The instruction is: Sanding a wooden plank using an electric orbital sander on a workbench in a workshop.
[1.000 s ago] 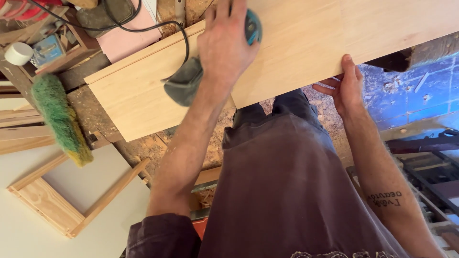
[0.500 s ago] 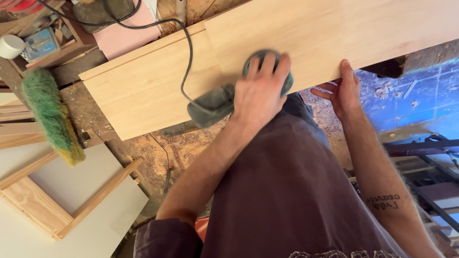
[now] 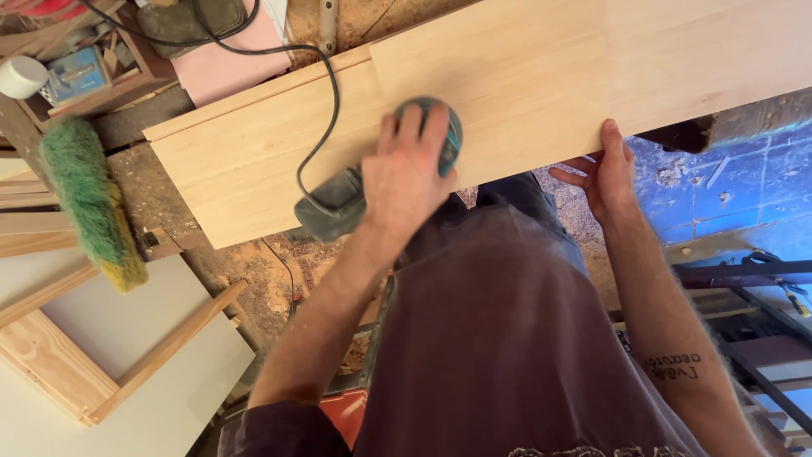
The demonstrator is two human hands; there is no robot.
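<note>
A long pale wooden board (image 3: 524, 76) lies across the workbench. My left hand (image 3: 406, 182) presses down on a teal and grey electric sander (image 3: 452, 140) that sits on the board near its near edge. The sander's grey dust bag (image 3: 334, 203) sticks out to the left, and its black cord (image 3: 330, 85) loops away over the board. My right hand (image 3: 609, 173) grips the board's near edge further right, fingers on top and thumb spread.
A green-bristled brush (image 3: 85, 203) lies on the bench at left, above a wooden frame (image 3: 51, 372) on a white panel (image 3: 161, 398). A pink sheet (image 3: 228, 68) and a white roll (image 3: 21, 76) sit at the back left. Blue-painted floor (image 3: 744, 195) shows at right.
My left hand has slid the sander from the board's far side toward its near edge, then slightly back to the left. My right hand has stayed on the board's edge.
</note>
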